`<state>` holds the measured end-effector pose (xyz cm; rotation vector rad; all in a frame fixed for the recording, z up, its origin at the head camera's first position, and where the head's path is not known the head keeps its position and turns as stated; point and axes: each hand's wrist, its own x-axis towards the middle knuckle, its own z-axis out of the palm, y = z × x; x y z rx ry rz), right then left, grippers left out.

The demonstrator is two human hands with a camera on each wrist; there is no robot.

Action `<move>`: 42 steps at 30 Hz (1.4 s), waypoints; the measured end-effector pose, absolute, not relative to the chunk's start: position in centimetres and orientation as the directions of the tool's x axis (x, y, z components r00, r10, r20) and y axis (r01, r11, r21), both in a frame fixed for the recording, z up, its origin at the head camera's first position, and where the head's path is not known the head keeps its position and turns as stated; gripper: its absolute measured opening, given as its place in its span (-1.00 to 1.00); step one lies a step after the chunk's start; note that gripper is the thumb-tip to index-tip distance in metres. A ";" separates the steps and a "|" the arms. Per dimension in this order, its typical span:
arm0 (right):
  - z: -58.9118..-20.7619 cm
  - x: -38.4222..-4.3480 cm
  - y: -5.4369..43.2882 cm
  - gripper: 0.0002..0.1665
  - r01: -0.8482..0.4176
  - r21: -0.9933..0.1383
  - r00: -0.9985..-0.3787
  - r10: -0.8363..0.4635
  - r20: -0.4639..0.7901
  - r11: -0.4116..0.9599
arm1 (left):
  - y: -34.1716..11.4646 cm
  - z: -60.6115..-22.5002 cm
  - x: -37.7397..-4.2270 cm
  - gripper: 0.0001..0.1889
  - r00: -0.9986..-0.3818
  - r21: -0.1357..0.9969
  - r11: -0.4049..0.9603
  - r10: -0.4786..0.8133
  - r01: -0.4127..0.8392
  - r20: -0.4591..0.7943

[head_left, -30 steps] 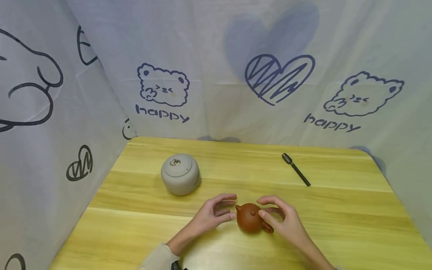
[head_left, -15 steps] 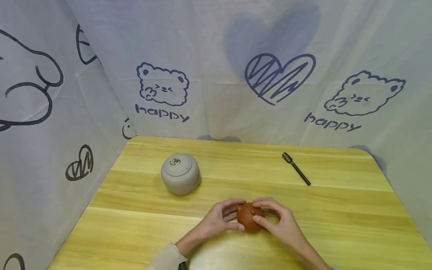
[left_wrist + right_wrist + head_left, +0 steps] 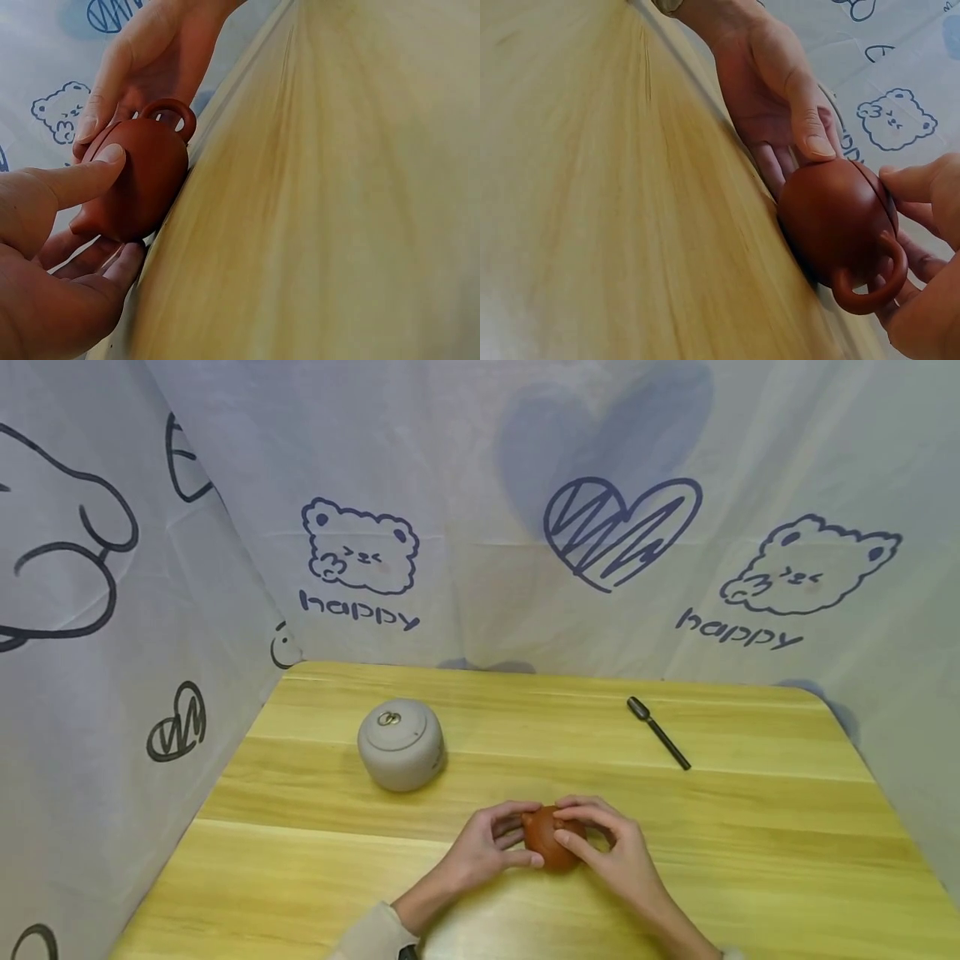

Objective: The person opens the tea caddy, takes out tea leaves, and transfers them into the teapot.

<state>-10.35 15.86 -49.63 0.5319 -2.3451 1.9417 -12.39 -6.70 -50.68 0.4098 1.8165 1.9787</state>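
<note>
A small reddish-brown clay teapot sits on the table, its spout toward my left hand. That hand grips the pot's body from the spout side, thumb in front and fingers behind. From the other side my right hand pinches the lid at its knob, thumb in front and fingertips behind. In the right wrist view the lid is seated, with a thin seam round it, and the looped handle faces that camera. The spout pokes out between the left thumb and fingers in the left wrist view.
A grey-white lidded jar with a ring-like knob stands at the left of the wooden table. To the back right lies a dark scoop. White cloth with printed bears and hearts hangs round the table's back and sides.
My left hand has come in from the left and taken hold of the teapot's body. The right fingers have moved left from the handle side onto the lid knob.
</note>
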 end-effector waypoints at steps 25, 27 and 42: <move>-50.2 -16.4 13.8 -0.77 -0.268 -0.947 -0.956 -0.165 0.241 0.174 | -7.0 -51.3 -16.9 -0.37 -0.940 0.999 -0.026 0.341 -0.025 -0.015; -50.2 -16.8 13.8 -0.77 -0.269 -0.947 -0.956 -0.164 0.242 0.174 | -6.9 -51.3 -17.1 -0.37 -0.944 0.999 -0.032 0.331 -0.018 -0.007; -46.6 -17.2 12.9 -0.74 -0.261 -0.944 -0.958 -0.172 0.228 0.203 | -6.4 -51.3 -18.4 -0.38 -0.961 0.999 -0.052 0.276 -0.001 0.013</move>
